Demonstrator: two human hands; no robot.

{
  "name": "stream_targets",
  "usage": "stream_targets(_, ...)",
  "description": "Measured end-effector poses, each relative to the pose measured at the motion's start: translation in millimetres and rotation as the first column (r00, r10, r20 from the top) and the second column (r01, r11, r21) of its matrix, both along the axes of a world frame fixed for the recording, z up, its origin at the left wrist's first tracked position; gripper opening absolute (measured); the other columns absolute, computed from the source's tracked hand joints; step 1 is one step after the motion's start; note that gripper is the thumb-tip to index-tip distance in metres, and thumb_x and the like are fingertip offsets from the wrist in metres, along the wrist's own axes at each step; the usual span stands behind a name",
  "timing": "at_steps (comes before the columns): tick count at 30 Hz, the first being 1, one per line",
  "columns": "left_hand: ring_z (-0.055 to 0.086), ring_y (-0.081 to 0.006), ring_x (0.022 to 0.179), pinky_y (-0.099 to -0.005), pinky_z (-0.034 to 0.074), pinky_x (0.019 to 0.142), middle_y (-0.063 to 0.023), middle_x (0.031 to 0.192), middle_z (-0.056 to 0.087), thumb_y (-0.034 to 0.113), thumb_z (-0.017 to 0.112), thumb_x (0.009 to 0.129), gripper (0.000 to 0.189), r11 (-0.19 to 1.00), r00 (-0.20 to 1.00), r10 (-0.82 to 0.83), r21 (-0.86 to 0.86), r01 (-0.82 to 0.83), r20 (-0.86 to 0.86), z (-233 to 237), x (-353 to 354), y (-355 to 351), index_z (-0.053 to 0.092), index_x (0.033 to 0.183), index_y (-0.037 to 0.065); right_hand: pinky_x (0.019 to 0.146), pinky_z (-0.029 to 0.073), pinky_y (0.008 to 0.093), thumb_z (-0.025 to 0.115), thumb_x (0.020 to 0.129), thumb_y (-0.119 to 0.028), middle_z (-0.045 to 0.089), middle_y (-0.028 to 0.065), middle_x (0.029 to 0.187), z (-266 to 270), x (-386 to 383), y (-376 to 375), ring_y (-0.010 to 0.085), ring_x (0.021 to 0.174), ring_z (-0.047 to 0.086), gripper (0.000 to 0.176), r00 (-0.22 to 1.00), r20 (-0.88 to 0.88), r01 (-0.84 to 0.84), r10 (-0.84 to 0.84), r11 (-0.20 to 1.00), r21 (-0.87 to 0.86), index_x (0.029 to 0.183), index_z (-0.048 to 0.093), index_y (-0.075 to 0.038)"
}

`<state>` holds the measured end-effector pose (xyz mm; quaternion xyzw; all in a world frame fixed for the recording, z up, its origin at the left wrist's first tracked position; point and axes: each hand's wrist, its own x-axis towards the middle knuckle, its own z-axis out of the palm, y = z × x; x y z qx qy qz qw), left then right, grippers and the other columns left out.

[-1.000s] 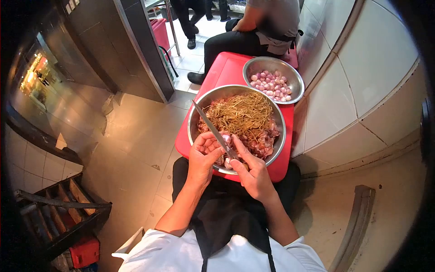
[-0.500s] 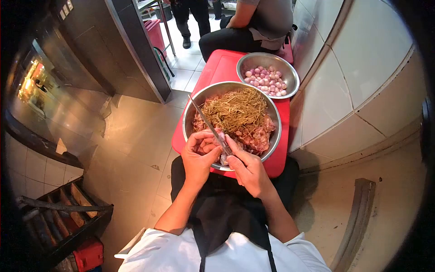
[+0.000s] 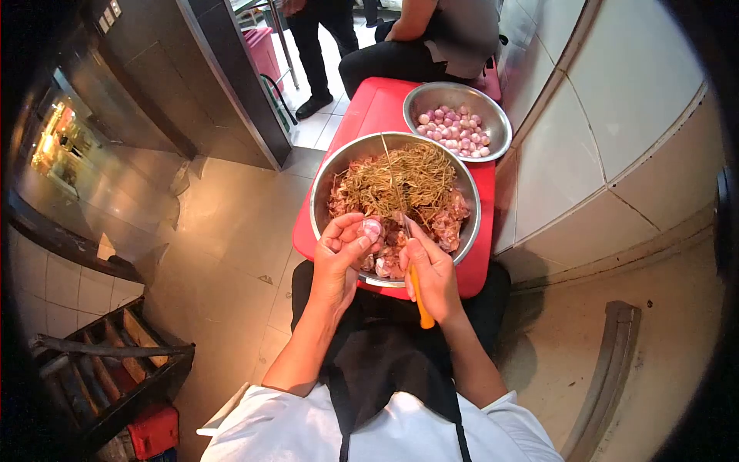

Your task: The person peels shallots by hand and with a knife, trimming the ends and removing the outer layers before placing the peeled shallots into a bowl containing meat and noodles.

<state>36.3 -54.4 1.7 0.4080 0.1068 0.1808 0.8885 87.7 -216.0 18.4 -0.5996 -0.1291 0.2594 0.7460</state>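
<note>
My left hand (image 3: 336,260) pinches a pale pink shallot (image 3: 372,229) between thumb and fingers. Wrapped in my right hand (image 3: 436,279) is a knife (image 3: 421,296) with a yellow handle, its thin blade pointing away from me, apart from the shallot. Both hands are over the near side of a wide metal bowl (image 3: 318,202). Inside it, a heap of brown, stringy strands (image 3: 412,175) lies on reddish-pink scraps (image 3: 451,225) that look like skins. Behind and to the right, a smaller metal bowl (image 3: 502,127) holds many pinkish-white shallots (image 3: 454,132).
Both bowls stand on a red plastic surface (image 3: 377,100) between my knees. A seated person (image 3: 462,38) is just beyond it, and another person's legs (image 3: 312,58) show farther left. A tiled wall (image 3: 612,115) runs along the right. Lower left is a dark slatted rack (image 3: 115,354).
The knife has come away from the shallot and swung from pointing left to pointing straight ahead, exposing its yellow handle. My hands have moved apart. The standing person's legs have shifted.
</note>
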Motion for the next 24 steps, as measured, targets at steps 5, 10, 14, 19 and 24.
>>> stream_targets(5,0.066,-0.0199,0.108,-0.0316,0.054,0.099,-0.0147,0.126,0.065,0.005,0.068,0.089,0.041,0.998,0.999,-0.028,-0.063,0.027,-0.018,6,4,-3,0.056,0.127,0.002,0.043,0.038,0.0189,0.05,0.106,-0.024,0.054,-0.002,0.078,-2,2,-4,0.0027,0.051,0.045,0.049,0.999,0.016,-0.038,0.039,0.997,-0.06,0.15,0.043,-0.003)
stream_targets(10,0.066,-0.0184,0.107,-0.031,0.056,0.095,-0.0121,0.121,0.066,0.009,0.066,0.092,0.039,0.998,0.999,-0.045,-0.039,0.044,-0.02,0,5,-1,0.055,0.129,0.001,0.058,0.046,0.0216,0.057,0.102,-0.016,0.066,0.0053,0.099,11,-2,-7,0.0071,0.065,0.057,0.052,0.989,0.102,-0.098,0.11,0.988,-0.123,0.15,0.043,-0.003)
stream_targets(14,0.067,-0.0165,0.103,-0.0281,0.056,0.088,-0.0103,0.117,0.068,0.012,0.066,0.093,0.039,0.997,1.0,-0.02,-0.071,0.018,-0.021,-1,6,-4,0.056,0.129,0.0,0.087,0.049,0.0303,0.059,0.1,-0.011,0.066,0.0169,0.122,8,1,-8,0.0201,0.102,0.065,0.054,0.942,0.284,-0.128,0.18,0.972,-0.195,0.15,0.043,-0.004)
stream_targets(19,0.067,-0.013,0.096,-0.0231,0.054,0.078,-0.0083,0.112,0.069,0.013,0.067,0.093,0.04,0.995,0.997,-0.021,-0.102,0.014,-0.07,6,5,-4,0.056,0.129,-0.002,0.101,0.045,0.0352,0.059,0.099,-0.011,0.061,0.0233,0.133,5,4,-5,0.0271,0.122,0.061,0.054,0.857,0.476,-0.13,0.197,0.977,-0.17,0.15,0.043,-0.003)
stream_targets(24,0.067,-0.0174,0.105,-0.0312,0.055,0.094,-0.0112,0.119,0.067,0.01,0.064,0.097,0.03,0.995,0.997,-0.067,-0.076,0.064,-0.038,-9,2,-4,0.06,0.124,-0.002,0.096,0.048,0.0361,0.06,0.099,-0.012,0.063,0.0233,0.127,2,2,-3,0.0306,0.115,0.064,0.054,0.831,0.529,-0.094,0.173,0.98,-0.173,0.149,0.044,-0.003)
